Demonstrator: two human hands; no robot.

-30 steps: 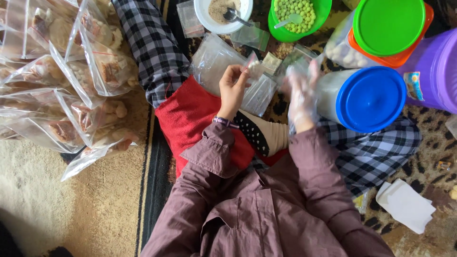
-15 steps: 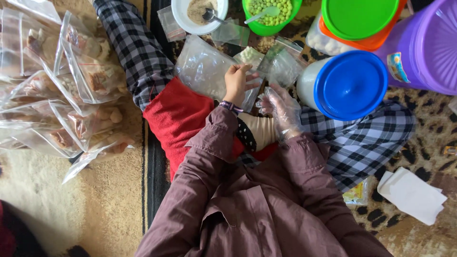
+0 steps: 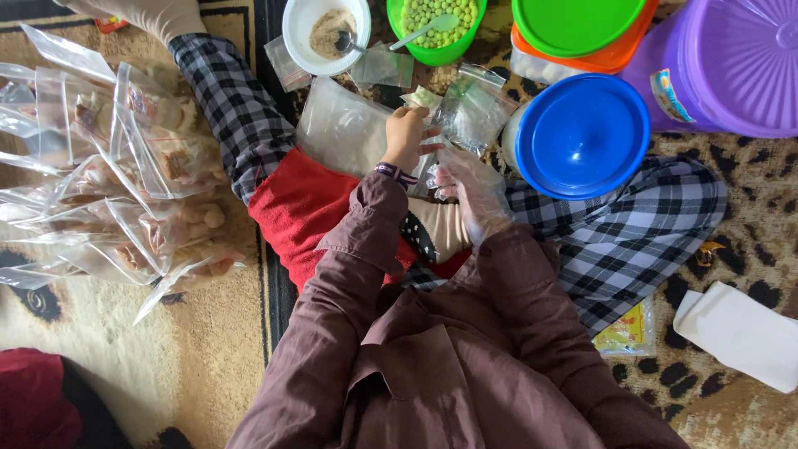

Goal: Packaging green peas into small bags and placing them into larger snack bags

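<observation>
Since the earlier frames both hands have drawn closer together over the lap, and the bowls at the top edge now show more fully. The left hand [image 3: 406, 135] is bare, its grip closed on the edge of a small clear bag [image 3: 475, 108] that lies against the checked trouser leg. The right hand [image 3: 470, 189], in a thin clear glove, sits just beside it with fingers curled at the lower part of the same bag; whether its grip is closed cannot be told. A larger frosted bag [image 3: 341, 129] lies flat under the left wrist on the red cloth [image 3: 299, 208].

The person sits cross-legged on the floor. A carpet [image 3: 108, 333] with a beige field and dark border covers the left part, and a leopard-print rug [image 3: 731, 241] the right. On the carpet at left rests a heap of filled clear bags [image 3: 125, 183]. Along the top stand a white bowl [image 3: 301, 25] of brownish powder with a spoon, a green bowl [image 3: 432, 51] of pale green beans with a spoon, a green lid [image 3: 573, 21] on an orange tub, and a purple tub [image 3: 731, 66]. A blue lid [image 3: 582, 137] caps a clear jar near the right knee. A white folded packet [image 3: 740, 333] lies at lower right, with a small yellow packet [image 3: 628, 333] just beside the knee.
</observation>
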